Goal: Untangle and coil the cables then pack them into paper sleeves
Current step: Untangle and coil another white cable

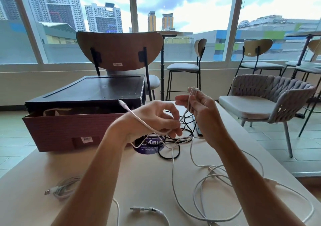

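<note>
The right hand [199, 107] grips a small upright coil of white cable [192, 93] above the table [139, 173]. The left hand [156, 120] pinches the strand just below the coil. A loose end slants across that wrist, its plug [121, 102] pointing up-left toward the box [57, 130].

We record two arms, bare from the near edge of view to the wrists. Left hand [152, 120] and right hand [201, 107] are uncovered; fingers [166, 106] slim, nail detail too blurred to judge.
</note>
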Demonstrator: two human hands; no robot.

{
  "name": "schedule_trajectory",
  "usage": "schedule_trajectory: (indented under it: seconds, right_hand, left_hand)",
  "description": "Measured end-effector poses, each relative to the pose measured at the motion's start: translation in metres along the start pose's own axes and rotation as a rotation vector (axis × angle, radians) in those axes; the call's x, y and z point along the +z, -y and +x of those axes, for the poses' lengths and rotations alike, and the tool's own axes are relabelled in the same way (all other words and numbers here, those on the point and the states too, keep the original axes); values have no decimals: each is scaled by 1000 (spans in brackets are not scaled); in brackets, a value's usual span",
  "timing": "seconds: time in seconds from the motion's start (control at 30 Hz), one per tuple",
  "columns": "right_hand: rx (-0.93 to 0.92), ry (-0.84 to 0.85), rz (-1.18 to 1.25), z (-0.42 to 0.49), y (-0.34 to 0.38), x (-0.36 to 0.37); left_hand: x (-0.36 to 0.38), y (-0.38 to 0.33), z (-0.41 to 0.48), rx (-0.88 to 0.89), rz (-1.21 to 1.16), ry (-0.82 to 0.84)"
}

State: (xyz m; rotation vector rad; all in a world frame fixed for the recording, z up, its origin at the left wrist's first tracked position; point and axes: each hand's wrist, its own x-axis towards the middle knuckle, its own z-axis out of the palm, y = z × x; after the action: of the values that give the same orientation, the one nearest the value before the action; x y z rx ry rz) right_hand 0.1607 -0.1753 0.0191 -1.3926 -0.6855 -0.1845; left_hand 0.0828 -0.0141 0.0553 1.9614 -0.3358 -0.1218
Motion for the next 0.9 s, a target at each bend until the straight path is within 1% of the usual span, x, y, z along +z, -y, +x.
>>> schedule_trajectory:
  seconds: [0.17,0.23,0.3,0.37,0.43,0.5,0.6,0.7,0.8,0.87,0.9]
  right_hand:
    - [-17,190,-276,2,-13,3]
    - [-30,276,-259,1,-20,4]
    - [-15,318,-210,0,-21,4]
    - [21,328,-115,-3,-19,5]
    - [113,356,84,-4,-16,5]
    - [211,445,247,-4,-14,4]
    - [274,606,279,-6,-12,2]
    - [264,685,295,-9,-7,-1]
    - [248,697,312,-9,-2,-2]
    - [240,658,344,-7,1,-2]
    - [236,631,363,-7,3,-1]
  left_hand:
    - [-15,-9,-10,30,-295,-34]
    - [-15,-12,-12,53,-371,-75]
    - [-15,-15,-12,102,-389,-130]
    - [-15,-17,-12,160,-366,-196]
    - [-14,-18,-11,201,-306,-286]
    - [-13,-18,-8,235,-276,-370]
    - [-14,-16,-5,255,-253,-494]
    - [-15,-10,-1,277,-45,-650]
    - [-14,-1,4,291,152,-750]
    - [-14,6,8,240,170,-747]
    - [-14,9,9,190,152,-721]
